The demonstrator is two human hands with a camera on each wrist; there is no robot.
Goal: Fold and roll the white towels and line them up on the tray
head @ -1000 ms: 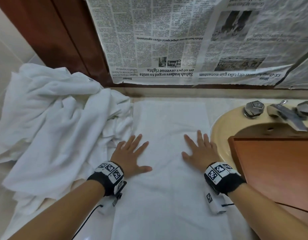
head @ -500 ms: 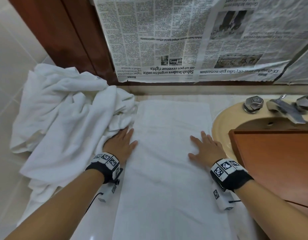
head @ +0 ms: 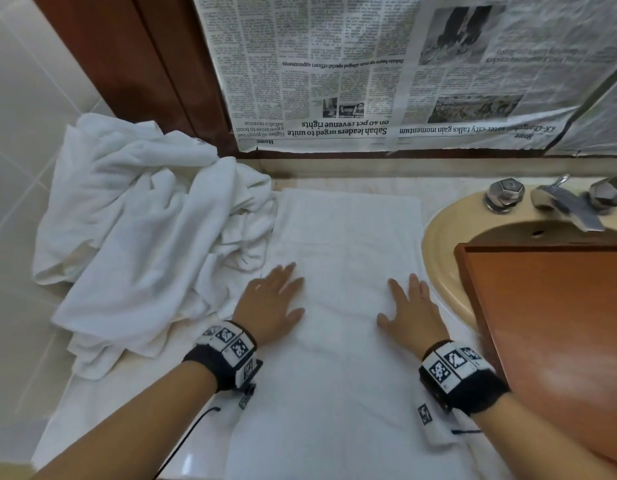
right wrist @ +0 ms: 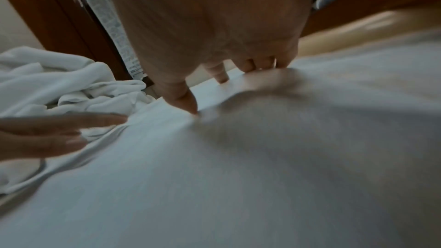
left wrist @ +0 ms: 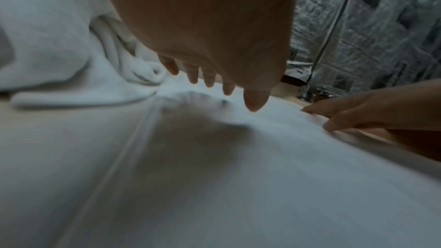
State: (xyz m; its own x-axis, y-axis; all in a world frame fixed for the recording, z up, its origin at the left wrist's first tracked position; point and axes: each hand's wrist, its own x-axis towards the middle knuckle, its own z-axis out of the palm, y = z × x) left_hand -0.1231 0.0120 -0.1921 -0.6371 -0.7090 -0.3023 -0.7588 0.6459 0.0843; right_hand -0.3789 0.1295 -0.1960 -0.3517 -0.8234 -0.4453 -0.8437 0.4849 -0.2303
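both palms flat on the towel [head: 338, 341], fingers straight, gripping nothing; left hand [head: 270, 306] by its left edge; right hand [head: 409, 315] by its right

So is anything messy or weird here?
Yes. The newspaper on the wall hangs upside down, and a crumpled pile of towels sits left of the flat towel. The tray rests over the sink.
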